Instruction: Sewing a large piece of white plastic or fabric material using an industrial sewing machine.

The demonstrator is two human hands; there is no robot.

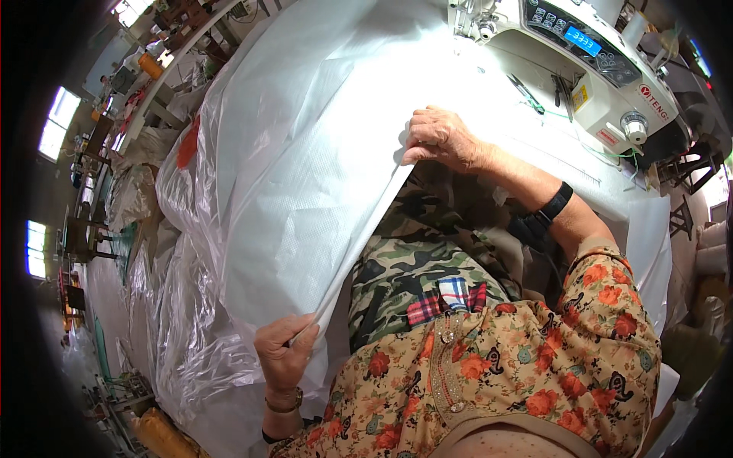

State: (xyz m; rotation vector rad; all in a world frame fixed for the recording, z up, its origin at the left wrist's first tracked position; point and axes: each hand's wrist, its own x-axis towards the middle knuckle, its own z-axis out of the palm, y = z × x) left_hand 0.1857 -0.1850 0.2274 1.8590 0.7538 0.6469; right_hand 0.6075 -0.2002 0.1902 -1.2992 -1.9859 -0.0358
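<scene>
A large white woven plastic sheet spreads over the sewing table and hangs down toward my lap. My right hand is closed on its near edge, by the front of the table. Lower left, my left hand pinches the same edge between thumb and fingers. Between my two hands the edge runs in a taut, slanting line and looks folded. Beyond my right hand stands a white sewing machine with a lit blue display. Bright lamp light washes out the sheet near the needle area.
Clear plastic film lies crumpled along the left. Scissors or snips with green thread lie on the table beside the machine. Camouflage cloth covers my lap. At the lower left is a yellow roll.
</scene>
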